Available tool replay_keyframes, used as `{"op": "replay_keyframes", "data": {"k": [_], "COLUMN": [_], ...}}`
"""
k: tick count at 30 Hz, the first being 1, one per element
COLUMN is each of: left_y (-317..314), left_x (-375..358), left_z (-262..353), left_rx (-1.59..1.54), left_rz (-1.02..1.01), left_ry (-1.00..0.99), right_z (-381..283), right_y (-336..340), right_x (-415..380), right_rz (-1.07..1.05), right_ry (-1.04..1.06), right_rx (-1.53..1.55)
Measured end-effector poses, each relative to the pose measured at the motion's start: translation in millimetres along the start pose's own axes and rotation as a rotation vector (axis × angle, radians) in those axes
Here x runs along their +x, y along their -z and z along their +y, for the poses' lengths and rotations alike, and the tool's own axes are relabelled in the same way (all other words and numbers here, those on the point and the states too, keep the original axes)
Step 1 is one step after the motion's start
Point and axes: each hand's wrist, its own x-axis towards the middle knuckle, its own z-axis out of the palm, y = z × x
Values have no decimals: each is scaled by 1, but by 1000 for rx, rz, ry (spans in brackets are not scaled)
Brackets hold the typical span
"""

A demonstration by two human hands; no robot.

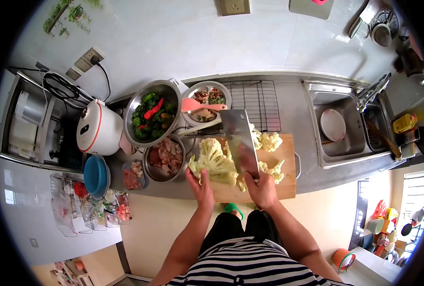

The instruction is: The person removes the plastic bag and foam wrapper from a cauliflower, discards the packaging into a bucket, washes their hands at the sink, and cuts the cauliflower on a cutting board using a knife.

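Note:
A large piece of cauliflower [214, 159] is in my left hand [203, 190], over the left part of the wooden cutting board [281, 187]. My right hand [262, 190] is closed round the handle of a broad cleaver [238, 138]. The blade stands beside the cauliflower's right side, pointing away from me. Smaller cauliflower florets [271, 141] lie on the board to the right of the blade, and some pieces are partly hidden behind it.
Left of the board are a bowl of peppers [150, 114], a bowl of meat [164, 159] and a plate of seasonings [210, 95] with a pink spatula [197, 105]. A wire rack [255, 102] lies behind the board. The sink [331, 148] is at right.

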Motion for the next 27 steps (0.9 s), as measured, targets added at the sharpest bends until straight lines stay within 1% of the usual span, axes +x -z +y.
{"op": "replay_keyframes", "data": {"k": [1,2,3,4,5,6,7,9,10,12,13,15,16,18,19,21,22,24,26,27], "left_y": [-2,-4,-4,-4,-3,-3,-1,2,4,5,4,3,5,10,10,10,10,10,10,12], "left_x": [-1,-2,-1,0,-1,-2,-3,-2,-2,-2,-2,-4,-4,-2,-2,-3,-3,-1,2,1], "left_z": [0,-1,-7,-13,-19,-21,-22,-24,-25,-22,-19,-10,-11,-11,-11,-10,-10,-10,-10,-9], "left_rx": [-6,-13,-15,-15,-3,9,12,121,125,164,164,251,250,386,385,446,445,504,490,489], "left_rz": [-19,-42,-38,-41,-15,11,7,-43,-43,-33,-36,-61,-62,-115,-113,-106,-107,-88,-91,-91], "left_ry": [44,84,43,47,47,47,51,0,-2,37,39,29,30,43,41,7,9,7,13,32], "right_z": [-3,-5,-6,-7,-2,0,1,4,7,13,14,16,19,28,33,38,37,35,37,37], "right_y": [-2,-5,-9,-13,-22,-26,-30,-39,-44,-52,-54,-57,-59,-68,-74,-83,-84,-84,-87,-86], "right_x": [-3,-5,-6,-7,-7,-8,-8,-9,-10,-11,-11,-10,-9,-6,-4,-3,-5,-3,-2,-2], "right_rz": [-18,-15,-21,-27,5,8,-18,-47,-49,24,27,13,14,38,37,168,169,112,91,92], "right_ry": [13,9,-10,-31,13,5,-44,-119,-119,-20,-22,-116,-116,-85,-83,57,56,49,87,176], "right_rx": [82,77,22,-30,40,40,31,50,54,33,32,19,18,20,19,123,121,-11,-51,-69]}}
